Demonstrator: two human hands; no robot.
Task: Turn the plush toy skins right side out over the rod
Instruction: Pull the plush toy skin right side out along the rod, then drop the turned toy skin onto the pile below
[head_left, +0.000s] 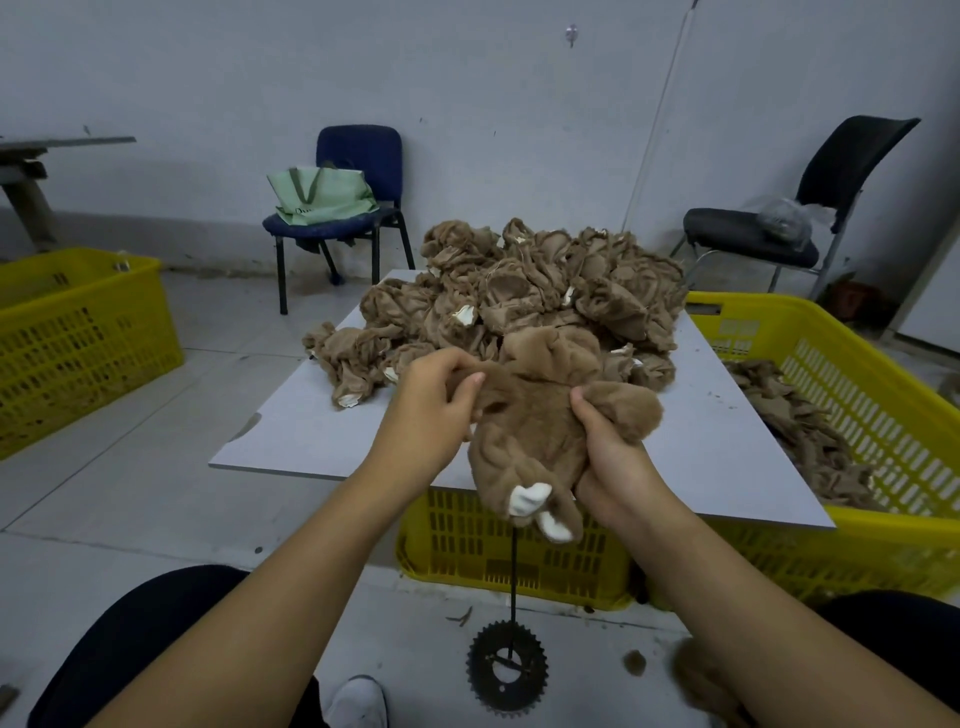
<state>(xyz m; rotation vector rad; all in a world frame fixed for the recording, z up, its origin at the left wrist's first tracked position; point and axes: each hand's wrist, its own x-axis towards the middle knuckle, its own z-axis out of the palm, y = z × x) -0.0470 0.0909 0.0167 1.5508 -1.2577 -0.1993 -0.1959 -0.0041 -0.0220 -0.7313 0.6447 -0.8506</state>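
Note:
A brown plush toy skin (530, 431), furry side out with white paw tips at its lower end, sits over the thin black rod (514, 582). The rod rises from a black toothed gear base (508, 670) on the floor, and its top is hidden inside the skin. My left hand (431, 405) pinches the skin's upper left limb. My right hand (613, 452) grips the right limb and the side of the body. Behind them a heap of inside-out brown skins (524, 296) covers the grey board (727, 457).
The board rests on a yellow crate (467, 545). A second yellow crate (872, 415) at right holds more skins, and a third (78, 332) stands at left. A blue chair (358, 208) with a green bag and a black chair (769, 228) stand by the wall. My knees frame the rod.

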